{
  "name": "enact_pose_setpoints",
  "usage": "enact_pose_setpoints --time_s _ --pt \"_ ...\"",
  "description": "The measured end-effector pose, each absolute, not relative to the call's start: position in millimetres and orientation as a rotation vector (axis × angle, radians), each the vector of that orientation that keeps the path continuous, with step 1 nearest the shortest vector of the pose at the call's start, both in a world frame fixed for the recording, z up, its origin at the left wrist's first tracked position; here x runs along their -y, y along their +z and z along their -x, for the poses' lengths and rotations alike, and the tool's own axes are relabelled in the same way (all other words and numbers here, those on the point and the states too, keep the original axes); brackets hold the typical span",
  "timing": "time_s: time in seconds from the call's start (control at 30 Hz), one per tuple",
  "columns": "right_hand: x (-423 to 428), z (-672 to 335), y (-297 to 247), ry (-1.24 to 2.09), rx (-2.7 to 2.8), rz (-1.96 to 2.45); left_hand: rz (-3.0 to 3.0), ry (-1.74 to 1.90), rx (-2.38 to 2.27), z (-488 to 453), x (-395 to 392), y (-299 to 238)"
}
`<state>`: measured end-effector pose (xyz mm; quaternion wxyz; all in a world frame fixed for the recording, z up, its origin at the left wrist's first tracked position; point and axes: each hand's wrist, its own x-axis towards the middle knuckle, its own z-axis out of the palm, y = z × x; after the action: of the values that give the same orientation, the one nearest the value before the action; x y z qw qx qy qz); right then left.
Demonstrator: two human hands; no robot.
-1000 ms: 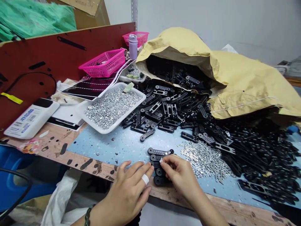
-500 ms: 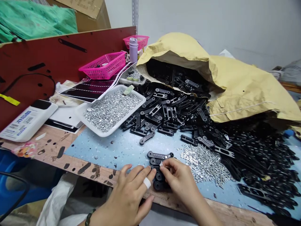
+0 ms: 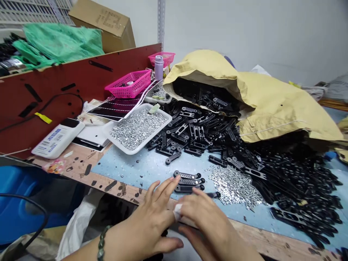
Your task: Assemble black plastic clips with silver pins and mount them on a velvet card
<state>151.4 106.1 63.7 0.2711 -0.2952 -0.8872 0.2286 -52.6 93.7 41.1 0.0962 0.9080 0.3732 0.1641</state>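
My left hand (image 3: pixel 156 214) lies at the table's front edge with its fingers stretched and spread. Its fingertips touch a small stack of black plastic brackets (image 3: pixel 189 181), and one finger wears a white bandage. My right hand (image 3: pixel 208 221) sits just to the right, slightly blurred, fingers extended low over the table with the thumb apart. I see nothing held in it. A single black piece (image 3: pixel 215 194) lies by its fingertips. A heap of silver screws and washers (image 3: pixel 233 185) is right of both hands.
A big pile of black brackets (image 3: pixel 244 145) spills from a yellow sack (image 3: pixel 272 101). A white tray of silver nuts (image 3: pixel 138 127), a pink basket (image 3: pixel 129 83), a purple bottle (image 3: pixel 159 67) and a white device (image 3: pixel 58 137) stand left. A white bag (image 3: pixel 78 224) hangs below the edge.
Both hands have drawn back toward the table's front edge and flattened. The right hand's pinch over the short black pieces has opened, and those pieces are now hidden. The camera has tilted up.
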Motion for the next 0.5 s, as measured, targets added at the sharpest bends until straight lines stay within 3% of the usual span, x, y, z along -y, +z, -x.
enact_pose_setpoints --time_s 0.23,0.5 --pt "-81 -152 68 0.751 2.323 0.890 -2.458 0.487 -0.907 57 -77 73" --pt "-65 -138 82 0.698 2.309 0.863 -1.961 0.431 -1.153 39 -48 80"
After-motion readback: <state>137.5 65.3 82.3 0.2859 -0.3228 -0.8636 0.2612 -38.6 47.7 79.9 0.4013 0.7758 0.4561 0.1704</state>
